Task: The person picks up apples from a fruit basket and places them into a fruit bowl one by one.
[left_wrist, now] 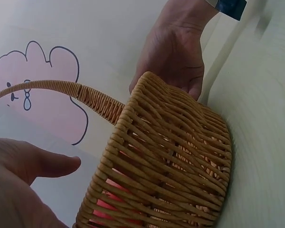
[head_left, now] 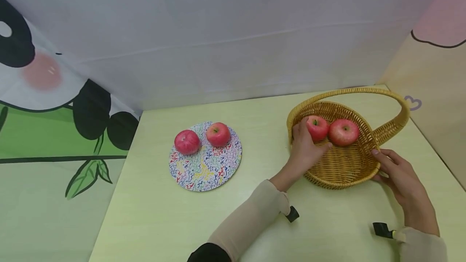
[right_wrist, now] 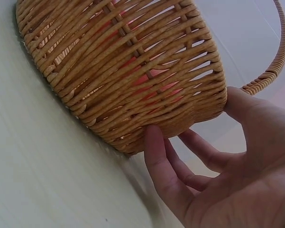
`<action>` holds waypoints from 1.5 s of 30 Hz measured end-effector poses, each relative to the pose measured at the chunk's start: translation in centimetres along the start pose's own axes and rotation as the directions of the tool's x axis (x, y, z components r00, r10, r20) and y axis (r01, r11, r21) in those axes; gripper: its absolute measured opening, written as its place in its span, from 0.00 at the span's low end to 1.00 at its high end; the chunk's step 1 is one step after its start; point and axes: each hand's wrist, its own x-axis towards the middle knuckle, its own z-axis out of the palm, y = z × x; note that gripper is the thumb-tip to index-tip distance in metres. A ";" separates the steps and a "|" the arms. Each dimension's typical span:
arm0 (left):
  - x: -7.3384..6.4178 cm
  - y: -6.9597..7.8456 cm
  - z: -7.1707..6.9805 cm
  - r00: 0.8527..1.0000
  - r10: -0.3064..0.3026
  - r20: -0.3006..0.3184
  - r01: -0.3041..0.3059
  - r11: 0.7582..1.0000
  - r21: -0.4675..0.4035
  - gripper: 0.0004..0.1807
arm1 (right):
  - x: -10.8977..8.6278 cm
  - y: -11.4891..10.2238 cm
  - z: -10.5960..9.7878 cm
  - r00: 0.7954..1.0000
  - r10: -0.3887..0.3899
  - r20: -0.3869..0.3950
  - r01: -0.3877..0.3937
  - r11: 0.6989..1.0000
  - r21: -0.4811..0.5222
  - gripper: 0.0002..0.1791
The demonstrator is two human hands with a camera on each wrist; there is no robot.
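A woven wicker basket [head_left: 338,169] with a tall arched handle stands on the right of the table, two red apples inside. Over its left rim reaches my left hand [head_left: 306,148], fingers beside the left apple [head_left: 317,128] and thumb stretched out apart from it. The other apple [head_left: 344,132] lies right next to it. My right hand [right_wrist: 242,166] holds the basket's right side below the handle, thumb at the rim and fingers against the outer weave. In the left wrist view, the basket wall hides most of the apples and the left fingertips.
Left of the basket, a round plate [head_left: 205,173] with a colourful squiggle pattern bears a dark red fruit [head_left: 187,142] and an apple [head_left: 218,134]. A white cloth [head_left: 233,51] hangs behind the pale table [head_left: 145,213]. A printed panel stands at the right edge.
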 end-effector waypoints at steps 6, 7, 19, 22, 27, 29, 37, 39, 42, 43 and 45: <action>0.8 -0.2 0.6 0.996 -0.086 0.035 0.087 0.996 -0.030 0.54 | 0.1 0.3 -0.3 1.000 0.015 -0.001 -0.015 1.000 0.005 0.08; 1.0 -0.2 0.7 0.995 -0.098 0.036 0.099 0.995 -0.031 0.55 | 0.0 0.3 -0.3 1.000 0.019 -0.003 -0.019 1.000 0.007 0.07; 2.4 -0.3 1.6 0.978 -0.207 0.034 0.209 0.977 -0.033 0.56 | -0.3 0.7 -0.2 1.000 0.010 -0.002 -0.010 1.000 0.019 0.09; 2.8 -0.4 1.7 0.974 -0.225 0.022 0.226 0.974 -0.030 0.56 | -0.1 0.7 0.0 1.000 0.001 0.000 -0.001 1.000 0.022 0.08; 3.3 -0.4 1.7 0.967 -0.256 0.012 0.256 0.966 -0.045 0.56 | -0.1 0.6 0.1 1.000 -0.007 0.007 0.007 1.000 0.031 0.08; 3.5 -0.3 1.8 0.965 -0.262 0.008 0.262 0.963 -0.059 0.56 | 0.0 0.5 0.1 1.000 -0.008 0.008 0.008 0.999 0.033 0.08; 3.9 -0.1 2.1 0.958 -0.287 -0.010 0.286 0.956 -0.070 0.55 | 0.0 0.6 -0.3 1.000 -0.004 0.006 0.004 1.000 0.029 0.08; 4.0 -0.1 2.3 0.957 -0.291 -0.010 0.290 0.954 -0.073 0.54 | -0.1 0.7 -0.4 1.000 0.002 0.005 -0.002 1.000 0.031 0.08; 4.0 -0.2 2.4 0.955 -0.296 -0.013 0.295 0.953 -0.076 0.53 | -0.1 0.8 -0.5 1.000 0.010 0.004 -0.010 1.000 0.029 0.08; 4.0 -0.2 2.4 0.955 -0.297 -0.013 0.296 0.952 -0.076 0.53 | -0.1 0.8 -0.5 1.000 0.012 0.004 -0.012 1.000 0.029 0.08; 4.1 -0.1 2.5 0.954 -0.298 -0.015 0.296 0.952 -0.077 0.52 | -0.1 0.8 -0.5 1.000 0.013 0.003 -0.013 1.000 0.028 0.07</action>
